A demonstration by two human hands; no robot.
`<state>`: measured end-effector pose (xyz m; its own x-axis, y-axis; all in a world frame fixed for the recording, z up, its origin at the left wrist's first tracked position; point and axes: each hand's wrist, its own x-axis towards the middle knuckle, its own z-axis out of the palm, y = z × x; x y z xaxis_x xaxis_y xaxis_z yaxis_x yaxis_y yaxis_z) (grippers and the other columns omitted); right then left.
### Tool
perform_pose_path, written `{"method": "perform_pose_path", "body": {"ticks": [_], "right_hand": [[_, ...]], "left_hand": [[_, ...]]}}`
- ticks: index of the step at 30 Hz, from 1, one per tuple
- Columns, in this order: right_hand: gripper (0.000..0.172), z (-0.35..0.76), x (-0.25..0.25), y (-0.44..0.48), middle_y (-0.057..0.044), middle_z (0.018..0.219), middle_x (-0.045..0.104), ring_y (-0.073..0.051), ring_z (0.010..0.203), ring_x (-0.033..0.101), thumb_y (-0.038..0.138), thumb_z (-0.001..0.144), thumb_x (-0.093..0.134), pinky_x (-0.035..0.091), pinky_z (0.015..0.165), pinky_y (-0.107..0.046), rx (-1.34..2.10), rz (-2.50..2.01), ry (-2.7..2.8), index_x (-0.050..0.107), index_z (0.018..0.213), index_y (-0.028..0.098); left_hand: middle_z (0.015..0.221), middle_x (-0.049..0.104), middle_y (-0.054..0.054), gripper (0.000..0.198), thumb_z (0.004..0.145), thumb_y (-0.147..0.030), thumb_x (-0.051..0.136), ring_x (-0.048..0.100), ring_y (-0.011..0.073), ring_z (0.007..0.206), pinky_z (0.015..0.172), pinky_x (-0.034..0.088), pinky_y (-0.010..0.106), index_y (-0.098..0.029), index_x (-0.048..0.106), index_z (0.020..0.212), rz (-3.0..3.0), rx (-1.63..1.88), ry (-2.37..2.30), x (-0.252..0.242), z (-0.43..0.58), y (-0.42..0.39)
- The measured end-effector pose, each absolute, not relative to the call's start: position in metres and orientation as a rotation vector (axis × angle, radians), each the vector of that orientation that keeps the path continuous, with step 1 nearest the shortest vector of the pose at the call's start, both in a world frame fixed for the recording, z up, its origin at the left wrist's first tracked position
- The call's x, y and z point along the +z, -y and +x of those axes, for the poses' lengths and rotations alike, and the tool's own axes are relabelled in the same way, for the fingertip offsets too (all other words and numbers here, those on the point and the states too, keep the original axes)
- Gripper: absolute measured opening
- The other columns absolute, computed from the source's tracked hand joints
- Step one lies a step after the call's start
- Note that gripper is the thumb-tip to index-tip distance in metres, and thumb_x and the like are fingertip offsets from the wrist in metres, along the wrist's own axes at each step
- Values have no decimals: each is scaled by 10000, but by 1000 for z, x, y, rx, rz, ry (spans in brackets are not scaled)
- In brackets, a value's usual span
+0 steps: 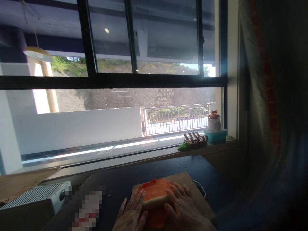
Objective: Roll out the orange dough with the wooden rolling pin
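A wooden rolling pin (156, 203) lies across a sheet of orange dough or clay (154, 189) on a brown board (184, 181). My left hand (133, 208) rests on the pin's left end, its fingers stretched forward and the thumb apart. Over the right end lies my right hand (181, 205), with fingers extended and slightly spread. Neither hand wraps round the pin. The orange sheet has a ragged far edge and shows on both sides of the pin. Both palms are turned down, so their contact with the pin is partly hidden.
The board sits on a dark table (115, 183), with a metal handle (201, 187) at its right. A white slatted appliance (36, 195) stands at left. On the windowsill are a teal box (216, 136), a white jar (214, 124) and a green item (184, 146). A curtain hangs at right.
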<state>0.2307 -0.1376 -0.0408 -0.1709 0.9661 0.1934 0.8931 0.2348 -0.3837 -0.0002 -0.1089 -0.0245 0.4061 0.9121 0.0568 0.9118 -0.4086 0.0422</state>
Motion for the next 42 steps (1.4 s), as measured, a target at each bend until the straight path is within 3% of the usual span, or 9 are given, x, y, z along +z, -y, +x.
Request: {"method": "perform_pose_path", "body": {"ticks": [7,12,15,21,25,32,38,42], "right_hand": [[532,223,-6,58,-122,1412,474,-301,1369,308,480,962,250,203,1098,-526,240,-1905,2130,573,1283,206],[519,218,7,13,-159,1295,566,-321,1264,444,469,955,267,327,997,-544,283,-2019,2118,624,1200,183],[533,218,3,25,-140,1333,542,-310,1312,391,490,960,249,290,1035,-534,264,-1993,2114,611,1223,200],[550,225,-28,103,-85,1493,383,-286,1424,186,486,963,279,114,1148,-486,226,-1806,2092,462,1408,220],[576,230,-45,132,-31,1541,293,-270,1437,139,518,953,315,37,1170,-449,226,-1721,2114,383,1460,252],[556,224,-16,75,-102,1501,363,-287,1420,193,491,962,266,124,1139,-499,243,-1852,2113,472,1395,209],[549,218,5,16,-150,1382,498,-321,1342,348,501,959,258,267,1050,-548,311,-2019,2082,571,1279,183],[547,217,-2,37,-140,1419,463,-313,1374,294,500,961,258,220,1085,-535,272,-1958,2087,561,1295,191]], "left_hand": [[1534,288,106,633,943,-438,173,188,263,1446,1154,140,551,-107,331,1459,2559,127,-1867,-2,25,46],[1516,337,105,557,955,-384,181,262,290,1422,1101,205,607,-188,465,1392,2469,58,-1885,7,32,13],[1516,341,96,574,956,-416,174,252,277,1427,1120,184,586,-185,459,1397,2517,95,-1887,3,29,24],[1552,226,33,613,939,-437,213,150,238,1455,1172,132,525,-165,264,1486,2594,119,-1760,-13,12,85],[1556,183,20,616,933,-446,257,161,223,1452,1182,134,492,-195,229,1494,2626,117,-1695,-26,2,110],[1546,269,58,593,942,-457,222,172,265,1450,1154,126,569,-207,320,1470,2606,170,-1825,-12,18,61],[1526,318,106,583,955,-416,168,237,290,1431,1117,174,609,-172,425,1418,2498,81,-1890,6,35,14],[1524,326,101,608,944,-430,191,221,272,1438,1146,145,578,-136,371,1445,2546,147,-1905,-2,30,33]]}}
